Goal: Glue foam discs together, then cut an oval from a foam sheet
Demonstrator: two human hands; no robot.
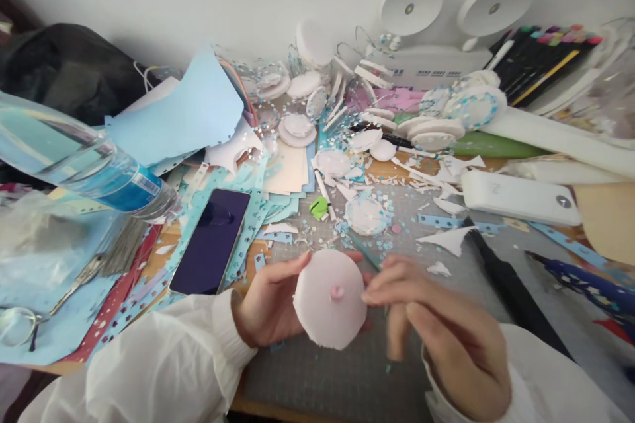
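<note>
My left hand (275, 297) grips a round white foam disc (322, 320) from its left side, fingers behind it. The disc's flat face is turned up toward me, with a small pink curled piece (337, 292) near the middle. Beside the disc's right edge, my right hand (446, 324) has its fingers stretched out and apart, partly blurred. Its fingertips are at or touching the rim; I see nothing held in it. A thin teal tool (364, 251) shows just behind those fingers. Beyond the disc, a white round piece with blue flakes (368, 214) lies on the grey mat (317, 380).
Left are a phone (211, 241), a tilted water bottle (124, 178), scissors (74, 287) and blue paper (183, 106). Paper scraps and several foam discs (297, 129) crowd the back. On the right lie a white device (520, 198), a black tool (510, 284) and markers (540, 66).
</note>
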